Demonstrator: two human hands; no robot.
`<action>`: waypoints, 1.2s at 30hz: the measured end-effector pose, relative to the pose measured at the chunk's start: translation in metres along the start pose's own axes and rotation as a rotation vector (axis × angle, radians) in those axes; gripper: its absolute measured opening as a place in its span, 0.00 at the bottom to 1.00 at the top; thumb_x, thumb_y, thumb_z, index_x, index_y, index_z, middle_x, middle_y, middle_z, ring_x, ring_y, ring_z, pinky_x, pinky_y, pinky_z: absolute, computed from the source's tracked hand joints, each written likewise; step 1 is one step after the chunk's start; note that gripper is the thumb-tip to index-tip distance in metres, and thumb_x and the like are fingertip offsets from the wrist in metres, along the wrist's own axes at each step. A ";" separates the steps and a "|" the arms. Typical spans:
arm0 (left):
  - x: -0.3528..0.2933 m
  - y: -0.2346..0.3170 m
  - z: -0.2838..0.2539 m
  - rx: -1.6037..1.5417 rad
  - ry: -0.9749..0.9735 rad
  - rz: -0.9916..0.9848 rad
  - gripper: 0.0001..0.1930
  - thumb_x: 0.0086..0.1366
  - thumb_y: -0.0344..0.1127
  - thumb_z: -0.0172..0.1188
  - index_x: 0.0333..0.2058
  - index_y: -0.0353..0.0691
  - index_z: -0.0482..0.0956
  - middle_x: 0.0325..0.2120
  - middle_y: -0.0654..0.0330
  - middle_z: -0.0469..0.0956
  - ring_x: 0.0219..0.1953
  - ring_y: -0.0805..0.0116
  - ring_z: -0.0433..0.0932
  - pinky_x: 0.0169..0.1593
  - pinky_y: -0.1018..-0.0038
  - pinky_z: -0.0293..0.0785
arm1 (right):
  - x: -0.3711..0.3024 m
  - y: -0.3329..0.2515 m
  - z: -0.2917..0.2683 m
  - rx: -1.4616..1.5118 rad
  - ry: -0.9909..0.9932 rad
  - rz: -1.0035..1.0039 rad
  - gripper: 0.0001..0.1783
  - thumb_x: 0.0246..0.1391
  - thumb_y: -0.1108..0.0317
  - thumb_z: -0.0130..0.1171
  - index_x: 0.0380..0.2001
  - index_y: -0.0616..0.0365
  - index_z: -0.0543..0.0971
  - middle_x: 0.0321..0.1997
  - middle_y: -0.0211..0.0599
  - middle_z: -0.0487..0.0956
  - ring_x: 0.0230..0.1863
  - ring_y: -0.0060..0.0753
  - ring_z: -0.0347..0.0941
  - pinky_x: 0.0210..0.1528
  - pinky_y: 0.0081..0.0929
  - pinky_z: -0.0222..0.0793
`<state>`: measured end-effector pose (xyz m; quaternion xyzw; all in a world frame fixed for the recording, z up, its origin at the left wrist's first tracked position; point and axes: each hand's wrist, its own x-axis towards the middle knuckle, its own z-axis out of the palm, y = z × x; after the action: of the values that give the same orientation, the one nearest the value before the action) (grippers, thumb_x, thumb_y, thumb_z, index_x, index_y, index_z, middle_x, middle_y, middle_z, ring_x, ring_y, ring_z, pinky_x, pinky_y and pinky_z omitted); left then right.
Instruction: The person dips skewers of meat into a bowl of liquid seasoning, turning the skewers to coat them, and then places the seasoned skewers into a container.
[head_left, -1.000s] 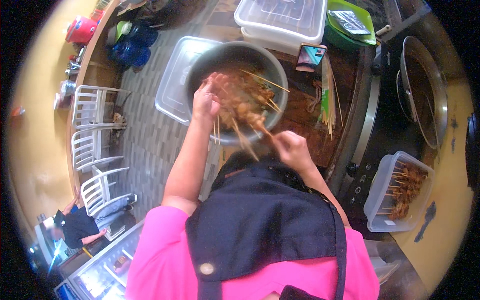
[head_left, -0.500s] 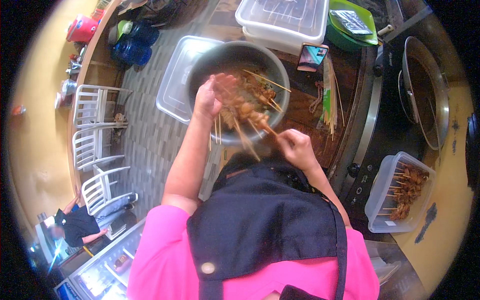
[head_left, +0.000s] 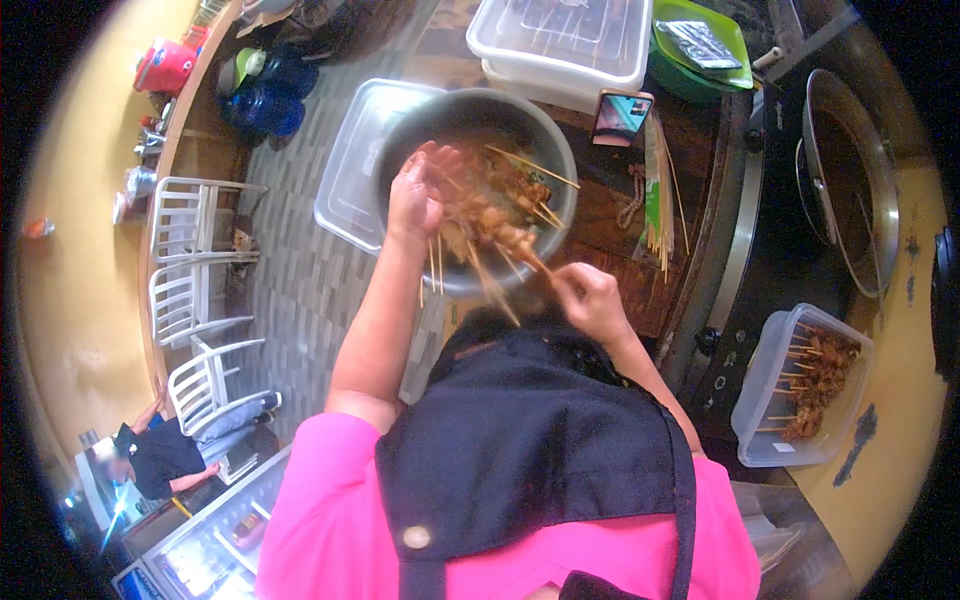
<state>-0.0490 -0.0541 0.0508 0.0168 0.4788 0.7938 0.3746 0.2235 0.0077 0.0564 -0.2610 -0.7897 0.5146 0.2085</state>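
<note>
Fingers of the right hand (head_left: 590, 300) grip the end of a meat skewer (head_left: 520, 243) reaching over the grey bowl (head_left: 482, 112). Left hand (head_left: 418, 198) hovers above the bowl, its grasp too blurred to tell

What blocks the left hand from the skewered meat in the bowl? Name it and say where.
Nothing visible does: the open left hand is over the left side of the grey bowl, beside the skewered meat, with no cover between them. Blur hides whether they touch.
</note>
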 end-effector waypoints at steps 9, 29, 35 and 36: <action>-0.005 -0.004 0.000 0.006 -0.018 0.032 0.09 0.64 0.33 0.42 0.39 0.37 0.68 0.38 0.50 0.72 0.43 0.57 0.72 0.47 0.64 0.69 | -0.002 -0.007 -0.001 0.003 -0.047 0.041 0.03 0.43 0.75 0.56 0.24 0.64 0.75 0.23 0.44 0.75 0.25 0.37 0.74 0.27 0.27 0.68; -0.008 -0.009 -0.003 0.013 -0.041 -0.077 0.09 0.62 0.33 0.46 0.36 0.35 0.72 0.36 0.50 0.75 0.41 0.58 0.74 0.47 0.65 0.69 | 0.000 0.001 -0.001 0.027 0.007 -0.052 0.03 0.42 0.75 0.56 0.23 0.65 0.75 0.24 0.44 0.75 0.26 0.39 0.74 0.29 0.27 0.68; -0.011 -0.018 0.004 -0.046 -0.133 -0.110 0.10 0.62 0.35 0.47 0.37 0.36 0.72 0.37 0.52 0.75 0.41 0.59 0.74 0.46 0.65 0.69 | 0.002 0.000 0.003 0.010 0.025 -0.082 0.04 0.43 0.75 0.56 0.23 0.64 0.74 0.23 0.44 0.75 0.26 0.40 0.73 0.28 0.28 0.67; -0.013 -0.019 0.006 -0.046 -0.133 -0.110 0.10 0.62 0.35 0.47 0.37 0.36 0.72 0.37 0.52 0.75 0.41 0.59 0.74 0.46 0.65 0.69 | 0.002 -0.001 0.003 0.009 0.025 -0.082 0.04 0.43 0.75 0.56 0.23 0.64 0.74 0.23 0.44 0.75 0.26 0.40 0.73 0.28 0.28 0.67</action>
<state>-0.0266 -0.0527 0.0434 0.0347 0.4345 0.7801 0.4489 0.2196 0.0065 0.0561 -0.2338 -0.7947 0.5059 0.2405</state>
